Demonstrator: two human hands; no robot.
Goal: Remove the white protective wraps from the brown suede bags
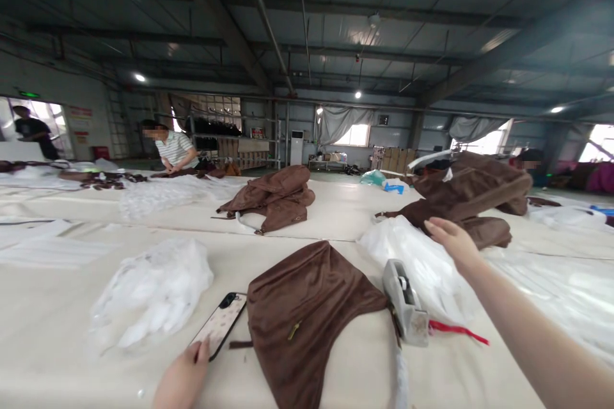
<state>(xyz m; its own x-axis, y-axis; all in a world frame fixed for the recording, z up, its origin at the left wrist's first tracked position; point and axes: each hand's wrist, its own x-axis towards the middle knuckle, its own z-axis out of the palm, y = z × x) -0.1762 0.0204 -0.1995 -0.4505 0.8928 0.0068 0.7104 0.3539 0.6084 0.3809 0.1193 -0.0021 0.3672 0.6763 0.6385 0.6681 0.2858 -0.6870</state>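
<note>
My left hand [183, 372] is closed on the lower end of a phone [221, 323] in a pale patterned case, tilted on the table. Right beside it a brown bag [307, 307] lies flat, with a small gold zip pull and a strap partly wrapped in white. My right hand [453, 241] reaches forward with its fingers stretched out, over clear plastic film [407, 249] and in front of a pile of brown bags [472, 188]. Whether its fingertips touch the pile cannot be made out. A grey tape dispenser [405, 300] stands at the flat bag's right side.
Crumpled white plastic [153, 291] lies to the left on the pale table [355, 370]. Further back is another stack of brown bags [275, 198]. Red ribbon [458, 329] trails from near the dispenser. A person in a striped shirt [176, 150] works across the tables.
</note>
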